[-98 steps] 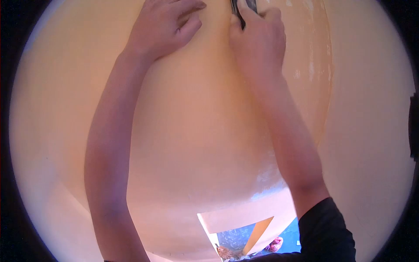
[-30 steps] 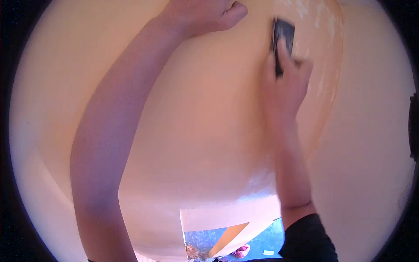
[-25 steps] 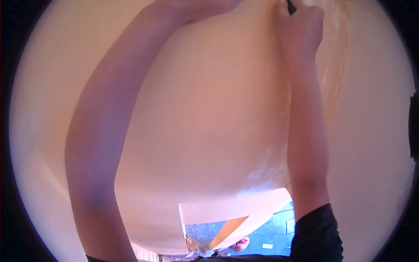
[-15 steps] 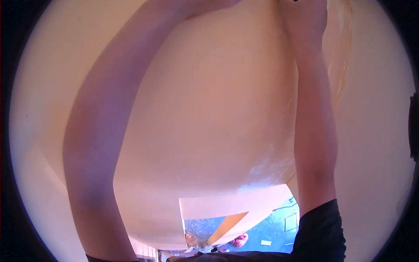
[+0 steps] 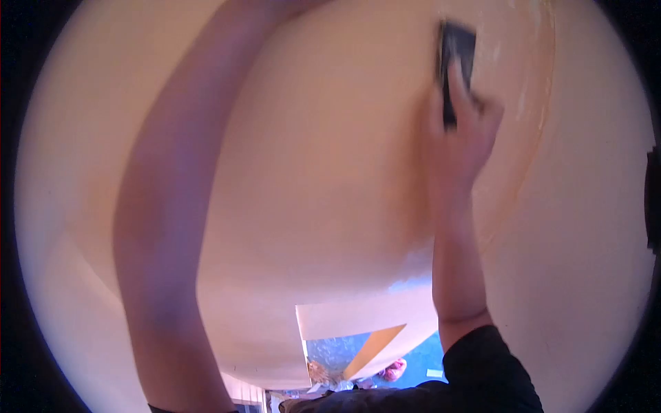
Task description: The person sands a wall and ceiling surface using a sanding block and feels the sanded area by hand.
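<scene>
My right hand point(image 5: 460, 141) is closed around a dark, flat rectangular scraper point(image 5: 457, 65), with one finger stretched along its face. The tool lies against or very near the peach-coloured wall point(image 5: 330, 172); blur hides the exact contact. Pale streaks and a damp-looking patch point(image 5: 520, 117) show on the surface just to the right of it. My left arm point(image 5: 169, 179) reaches up along the left side, and its hand is beyond the top edge of the view.
Far below, a blue-grey floor point(image 5: 423, 358) shows with a reddish-pink bundle point(image 5: 394, 369) and a small white rectangular piece point(image 5: 434, 374) on it. A wall edge with an opening point(image 5: 300, 323) stands at the lower middle.
My right hand has come down from the top edge, bringing the scraper into full view. My left arm has shifted slightly right, and its hand has left the view.
</scene>
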A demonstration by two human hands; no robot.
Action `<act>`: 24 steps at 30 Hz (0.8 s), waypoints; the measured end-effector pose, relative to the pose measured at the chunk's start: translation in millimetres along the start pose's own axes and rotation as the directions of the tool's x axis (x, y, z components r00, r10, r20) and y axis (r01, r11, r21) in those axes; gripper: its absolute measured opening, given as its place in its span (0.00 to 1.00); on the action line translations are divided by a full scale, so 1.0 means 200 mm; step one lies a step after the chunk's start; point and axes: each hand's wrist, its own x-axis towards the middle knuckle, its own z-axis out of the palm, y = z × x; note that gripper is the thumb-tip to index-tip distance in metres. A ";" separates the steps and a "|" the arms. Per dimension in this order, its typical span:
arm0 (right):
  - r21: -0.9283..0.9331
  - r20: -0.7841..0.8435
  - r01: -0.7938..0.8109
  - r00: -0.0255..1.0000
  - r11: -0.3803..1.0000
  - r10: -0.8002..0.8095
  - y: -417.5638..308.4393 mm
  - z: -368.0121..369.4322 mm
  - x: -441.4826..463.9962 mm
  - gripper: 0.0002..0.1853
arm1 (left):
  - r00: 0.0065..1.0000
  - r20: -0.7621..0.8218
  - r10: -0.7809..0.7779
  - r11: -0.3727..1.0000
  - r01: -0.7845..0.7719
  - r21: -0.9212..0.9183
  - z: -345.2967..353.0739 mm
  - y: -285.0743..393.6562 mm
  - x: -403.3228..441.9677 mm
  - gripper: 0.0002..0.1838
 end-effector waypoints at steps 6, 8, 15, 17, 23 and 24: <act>0.419 0.429 -0.272 0.900 0.866 0.075 0.12 -0.58 -0.58 0.23 | 0.998 0.025 0.051 0.993 -0.054 0.103 -0.01 0.00 -0.02 0.19; 0.511 0.457 -0.298 0.888 0.806 0.039 0.20 -0.78 -0.85 0.25 | 0.996 0.057 0.062 0.994 -0.067 0.089 0.00 0.02 -0.01 0.19; 0.178 0.882 -0.880 0.341 0.440 0.325 0.16 -1.37 -1.34 0.24 | 0.997 0.038 0.072 0.992 -0.075 0.099 0.04 -0.04 0.01 0.15; 0.185 0.894 -0.901 0.320 0.393 0.312 0.17 -1.45 -1.44 0.24 | 0.997 0.038 0.061 0.992 -0.065 0.104 0.05 -0.01 0.01 0.14; 0.207 0.913 -0.964 0.251 0.167 0.321 0.13 -1.51 -1.57 0.22 | 0.980 0.178 0.086 0.980 -0.115 0.160 0.05 0.04 0.08 0.14; 0.216 0.917 -0.973 0.229 0.078 0.326 0.14 -1.49 -1.63 0.21 | 0.977 0.205 0.060 0.986 -0.090 0.140 0.08 0.06 0.10 0.15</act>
